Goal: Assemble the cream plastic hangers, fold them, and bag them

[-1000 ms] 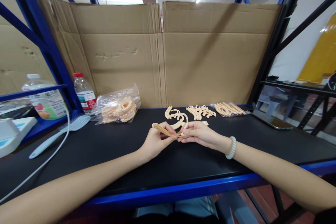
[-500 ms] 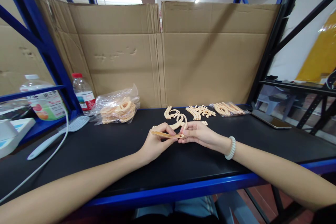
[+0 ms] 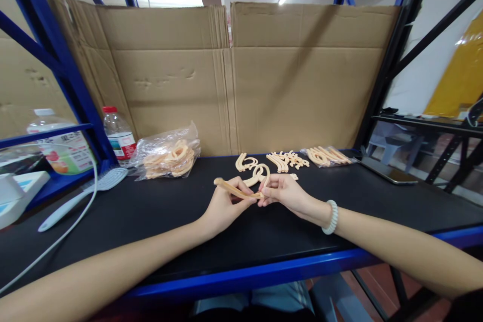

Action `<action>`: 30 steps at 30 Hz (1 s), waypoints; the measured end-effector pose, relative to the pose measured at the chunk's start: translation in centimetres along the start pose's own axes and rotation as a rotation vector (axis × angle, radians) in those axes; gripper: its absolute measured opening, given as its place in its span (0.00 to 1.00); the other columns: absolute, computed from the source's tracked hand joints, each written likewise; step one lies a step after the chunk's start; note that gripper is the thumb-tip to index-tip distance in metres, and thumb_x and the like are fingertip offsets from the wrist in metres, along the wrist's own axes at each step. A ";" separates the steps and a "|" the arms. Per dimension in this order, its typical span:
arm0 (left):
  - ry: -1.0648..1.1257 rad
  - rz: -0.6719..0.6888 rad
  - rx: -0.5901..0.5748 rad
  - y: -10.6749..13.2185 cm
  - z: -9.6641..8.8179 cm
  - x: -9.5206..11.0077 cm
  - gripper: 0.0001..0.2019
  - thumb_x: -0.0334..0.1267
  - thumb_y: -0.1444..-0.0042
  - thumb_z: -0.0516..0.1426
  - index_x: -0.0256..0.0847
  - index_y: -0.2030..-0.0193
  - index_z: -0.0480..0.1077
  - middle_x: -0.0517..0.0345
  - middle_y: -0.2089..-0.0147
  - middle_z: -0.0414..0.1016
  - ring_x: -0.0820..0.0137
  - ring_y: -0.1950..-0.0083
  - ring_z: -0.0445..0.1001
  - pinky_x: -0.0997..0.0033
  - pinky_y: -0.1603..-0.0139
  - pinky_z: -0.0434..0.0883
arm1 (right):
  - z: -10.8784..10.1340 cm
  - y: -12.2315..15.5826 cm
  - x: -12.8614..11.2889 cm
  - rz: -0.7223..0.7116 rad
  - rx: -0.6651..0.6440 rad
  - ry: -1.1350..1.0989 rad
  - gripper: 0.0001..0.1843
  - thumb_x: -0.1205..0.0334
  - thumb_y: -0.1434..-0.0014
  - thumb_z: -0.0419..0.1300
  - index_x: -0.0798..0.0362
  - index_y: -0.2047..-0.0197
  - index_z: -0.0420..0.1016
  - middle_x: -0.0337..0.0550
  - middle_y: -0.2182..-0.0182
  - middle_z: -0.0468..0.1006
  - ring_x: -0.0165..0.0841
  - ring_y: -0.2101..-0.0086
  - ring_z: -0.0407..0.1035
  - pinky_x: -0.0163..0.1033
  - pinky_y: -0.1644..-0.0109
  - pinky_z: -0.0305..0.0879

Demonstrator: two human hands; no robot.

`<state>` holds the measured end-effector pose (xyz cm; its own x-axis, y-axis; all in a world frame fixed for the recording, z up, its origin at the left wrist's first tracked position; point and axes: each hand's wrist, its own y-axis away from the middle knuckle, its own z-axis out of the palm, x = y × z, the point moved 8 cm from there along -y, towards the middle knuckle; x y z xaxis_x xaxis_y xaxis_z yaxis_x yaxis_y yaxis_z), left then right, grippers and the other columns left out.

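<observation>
Roughly over the middle of the counter (image 3: pixel 234 241), the left hand (image 3: pixel 228 206) pinches a curved wooden strip (image 3: pixel 229 188), partly under its fingers; the right hand (image 3: pixel 285 193) grips a wooden hook (image 3: pixel 267 176), fingertips hiding whether strip and hook join.

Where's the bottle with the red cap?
In the head view, the bottle with the red cap stands at the back left, in front of the cardboard, between the blue post and the clear plastic bag.
</observation>
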<state>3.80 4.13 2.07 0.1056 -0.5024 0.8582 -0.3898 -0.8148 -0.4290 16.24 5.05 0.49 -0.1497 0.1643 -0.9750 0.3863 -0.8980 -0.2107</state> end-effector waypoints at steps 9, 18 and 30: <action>0.117 -0.131 0.114 -0.1 -0.7 -0.4 0.13 0.38 0.53 0.64 0.37 0.71 0.63 0.65 0.74 0.67 0.75 0.69 0.70 0.76 0.67 0.65 | -0.2 -0.2 -0.3 -0.036 0.038 -0.031 0.15 0.56 0.55 0.70 0.56 0.71 0.72 0.39 0.74 0.74 0.28 0.74 0.71 0.33 0.71 0.69; 0.312 -0.243 0.121 0.1 0.0 -1.2 0.17 0.35 0.57 0.66 0.37 0.63 0.64 0.60 0.68 0.75 0.70 0.63 0.74 0.71 0.61 0.71 | 0.6 -0.5 -0.4 -0.101 -0.005 0.073 0.14 0.54 0.51 0.67 0.57 0.67 0.76 0.42 0.72 0.76 0.24 0.79 0.64 0.31 0.77 0.64; 0.465 -0.387 0.123 0.3 0.3 -2.7 0.16 0.33 0.61 0.69 0.33 0.63 0.74 0.54 0.68 0.78 0.70 0.64 0.77 0.71 0.55 0.74 | -8.1 -3.9 -5.1 -0.475 0.124 0.957 0.09 0.60 0.43 0.58 0.54 0.64 0.78 0.47 0.68 0.78 0.36 0.65 0.70 0.44 0.58 0.68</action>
<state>3.65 5.15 -0.49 -0.2021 -0.0070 0.9793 -0.2920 -0.9541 -0.0671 22.86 10.99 5.74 0.5349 0.7106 -0.4572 0.3735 -0.6842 -0.6264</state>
